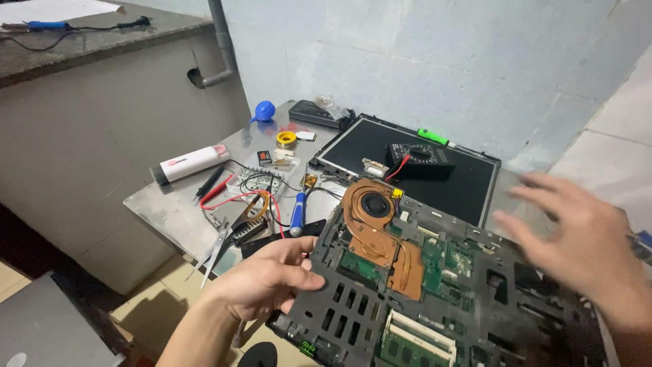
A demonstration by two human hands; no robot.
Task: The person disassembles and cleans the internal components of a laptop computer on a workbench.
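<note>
Head view: my left hand (268,278) pinches laptop base (435,299) corner; right hand (577,248) hovers over it, fingers spread, blurred.

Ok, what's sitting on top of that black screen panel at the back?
A black multimeter with a red lead lies on the screen panel; a green-handled tool rests at its far edge. The laptop chassis covers the near edge.

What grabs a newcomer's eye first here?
The opened laptop chassis in the foreground, its copper heatsink and fan bare at centre. The left hand grips its near-left edge; the right hand, blurred, hovers open above its right side. Behind, a black multimeter sits on a detached screen panel.
</note>
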